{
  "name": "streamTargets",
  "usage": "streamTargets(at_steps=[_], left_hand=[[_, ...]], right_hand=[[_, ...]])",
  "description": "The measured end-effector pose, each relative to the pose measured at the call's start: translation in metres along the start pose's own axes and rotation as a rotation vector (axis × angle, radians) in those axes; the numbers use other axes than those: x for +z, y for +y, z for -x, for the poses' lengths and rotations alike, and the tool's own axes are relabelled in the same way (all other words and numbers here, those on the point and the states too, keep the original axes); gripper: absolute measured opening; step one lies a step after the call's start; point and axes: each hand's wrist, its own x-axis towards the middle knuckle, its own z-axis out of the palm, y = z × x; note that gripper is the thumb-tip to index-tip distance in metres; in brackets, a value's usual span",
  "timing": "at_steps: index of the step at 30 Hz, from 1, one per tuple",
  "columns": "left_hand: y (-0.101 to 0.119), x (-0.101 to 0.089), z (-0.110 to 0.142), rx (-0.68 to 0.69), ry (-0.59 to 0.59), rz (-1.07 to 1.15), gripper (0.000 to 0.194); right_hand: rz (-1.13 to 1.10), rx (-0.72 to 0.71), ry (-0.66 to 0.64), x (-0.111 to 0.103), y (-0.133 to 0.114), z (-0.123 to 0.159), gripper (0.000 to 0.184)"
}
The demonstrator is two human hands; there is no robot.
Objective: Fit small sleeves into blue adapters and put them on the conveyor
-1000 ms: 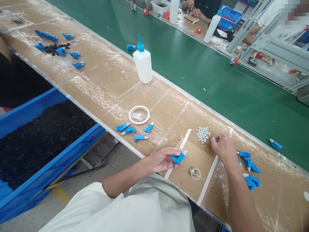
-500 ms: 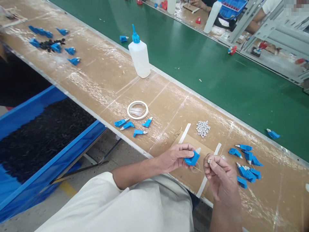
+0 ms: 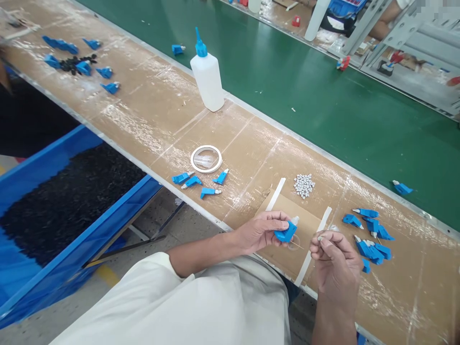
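My left hand pinches a blue plastic part with a pale translucent tip, above a piece of cardboard taped to the bench. To its right, my right hand is closed, thumb against forefinger, on a tiny pale piece. The two hands are apart. Beyond them lies a pile of small grey pieces. Several similar blue parts lie to the right of my right hand. More blue parts sit to the left, beside a white tape roll.
A white squeeze bottle with a blue nozzle stands near a green conveyor belt. A blue bin full of black pieces is below the bench at left. Blue parts and black pieces lie at the far left. A person's arm shows across the belt.
My right hand has moved slightly right and down, away from the blue part. My left hand keeps its hold. The camera view has shifted a little; the blue part on the belt's far-left side slid left.
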Motion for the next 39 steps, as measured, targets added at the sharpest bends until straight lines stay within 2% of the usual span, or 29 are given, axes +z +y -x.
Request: streamTargets(at_steps=[5,11,15,20,30,36,39], left_hand=[[0.0,-0.003,0.001,0.007,-0.006,0.01,0.046],[0.0,-0.005,0.0,-0.001,0.004,0.001,0.04],[0.001,-0.005,0.0,-0.019,-0.001,0.0,0.041],[0.001,-0.002,0.001,-0.037,-0.019,-0.01,0.04],[0.0,0.001,0.003,-0.038,-0.059,0.037,0.038],[0.001,0.01,0.005,-0.063,-0.183,0.109,0.035],[0.002,0.01,0.004,-0.048,-0.212,0.118,0.032]], right_hand=[[-0.033,-0.021,0.052,-0.006,0.002,-0.001,0.015],[0.066,-0.037,0.077,-0.009,0.005,0.007,0.018],[0.136,-0.058,0.065,-0.008,0.009,0.013,0.022],[0.147,-0.073,-0.009,-0.006,0.01,0.019,0.021],[0.146,-0.17,0.019,-0.012,0.009,0.021,0.021],[0.166,-0.17,-0.171,-0.002,0.012,0.026,0.017],[0.208,-0.146,-0.209,0.0,0.01,0.026,0.018]])
